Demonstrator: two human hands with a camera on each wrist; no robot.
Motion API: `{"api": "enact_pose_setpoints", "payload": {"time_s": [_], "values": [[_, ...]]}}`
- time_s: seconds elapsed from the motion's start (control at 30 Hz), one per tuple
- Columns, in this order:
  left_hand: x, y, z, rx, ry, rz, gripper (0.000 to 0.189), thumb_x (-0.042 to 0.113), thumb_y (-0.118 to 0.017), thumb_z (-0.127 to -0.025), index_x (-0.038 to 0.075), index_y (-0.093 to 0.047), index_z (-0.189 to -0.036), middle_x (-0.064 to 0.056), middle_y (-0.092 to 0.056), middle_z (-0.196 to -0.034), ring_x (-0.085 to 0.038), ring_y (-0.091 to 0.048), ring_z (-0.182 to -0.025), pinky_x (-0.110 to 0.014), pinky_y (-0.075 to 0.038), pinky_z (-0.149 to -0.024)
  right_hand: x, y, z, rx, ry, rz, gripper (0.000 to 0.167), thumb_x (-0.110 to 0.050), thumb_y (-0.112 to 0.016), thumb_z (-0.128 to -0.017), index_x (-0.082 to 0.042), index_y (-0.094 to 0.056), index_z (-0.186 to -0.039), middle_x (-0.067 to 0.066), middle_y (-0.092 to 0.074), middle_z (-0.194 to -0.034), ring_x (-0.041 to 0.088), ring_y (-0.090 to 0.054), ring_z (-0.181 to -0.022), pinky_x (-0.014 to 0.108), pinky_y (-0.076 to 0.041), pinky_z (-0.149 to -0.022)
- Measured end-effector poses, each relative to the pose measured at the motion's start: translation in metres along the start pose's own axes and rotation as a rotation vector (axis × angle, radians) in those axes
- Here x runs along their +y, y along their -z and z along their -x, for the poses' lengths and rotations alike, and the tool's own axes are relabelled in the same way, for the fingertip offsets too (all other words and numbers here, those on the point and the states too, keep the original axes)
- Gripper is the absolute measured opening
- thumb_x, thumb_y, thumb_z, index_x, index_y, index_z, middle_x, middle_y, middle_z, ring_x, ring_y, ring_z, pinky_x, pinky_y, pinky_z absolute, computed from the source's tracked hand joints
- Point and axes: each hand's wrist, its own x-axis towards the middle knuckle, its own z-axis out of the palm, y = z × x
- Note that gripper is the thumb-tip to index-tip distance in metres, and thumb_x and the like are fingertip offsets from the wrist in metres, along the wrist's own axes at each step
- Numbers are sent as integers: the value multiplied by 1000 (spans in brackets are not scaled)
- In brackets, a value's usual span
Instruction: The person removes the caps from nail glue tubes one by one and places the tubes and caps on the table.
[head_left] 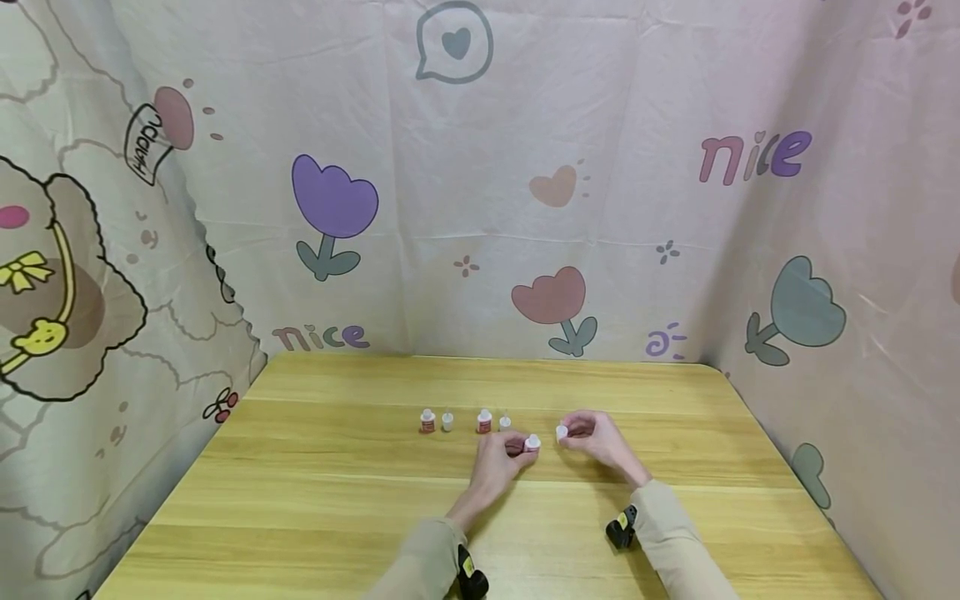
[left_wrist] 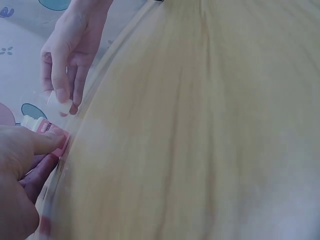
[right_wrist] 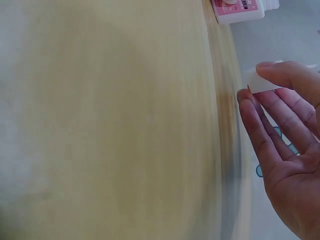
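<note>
In the head view my left hand (head_left: 493, 463) grips a small white bottle (head_left: 532, 443) between thumb and fingers. The left wrist view shows that bottle's pink label (left_wrist: 46, 127) and its uncapped white neck. To its right, my right hand (head_left: 597, 437) pinches a small white cap (head_left: 562, 432), held apart from the bottle. In the right wrist view the cap (right_wrist: 262, 82) sits between thumb and fingertips, with a translucent part behind it. Just beyond the left hand stand a red-labelled bottle (head_left: 484, 422) and another white cap (head_left: 505, 423), which the hand partly overlaps.
Farther left on the wooden table (head_left: 315, 492) are a second red-labelled bottle (head_left: 427, 422) and a white cap (head_left: 447, 422) beside it. A printed cloth (head_left: 465, 208) hangs behind the table's back edge and along both sides. Each sleeve carries a black wrist camera (head_left: 622, 528).
</note>
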Motion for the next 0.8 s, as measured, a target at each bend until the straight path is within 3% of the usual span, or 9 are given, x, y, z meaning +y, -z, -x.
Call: {"api": "enact_pose_setpoints", "payload": {"time_s": [0.2,0.4,0.63,0.8], "values": [[3,-8,-4,13,2,-5,17,8,-82,-82,4,-77,-98,-11,-78,-94,-20,-75,-86,-23,-60,-79,3,3,-2,3,15,28,25,-2,-80,-81,8,-69,-101,23,-73,-94,8,-66,-80,18,-55,-74],[7,-14,-7,26,48,-13,19,10,-80,-84,5,-77,-102,-10,-79,-97,-17,-75,-87,-23,-59,-80,6,7,-2,2,-1,40,24,0,-79,-81,9,-69,-101,24,-72,-92,10,-65,-77,18,-53,-71],[9,-22,-11,60,64,-24,18,10,-80,-85,7,-77,-102,-8,-79,-96,-14,-75,-86,-22,-59,-79,9,7,-4,-2,-15,24,24,9,-73,-82,18,-64,-102,37,-68,-94,26,-68,-77,22,-55,-68],[10,-27,-15,83,62,-21,16,10,-80,-85,6,-77,-100,-9,-79,-94,-15,-75,-86,-24,-60,-79,11,8,-4,11,-42,-3,26,6,-76,-81,15,-65,-103,31,-70,-94,15,-66,-76,21,-55,-68]]}}
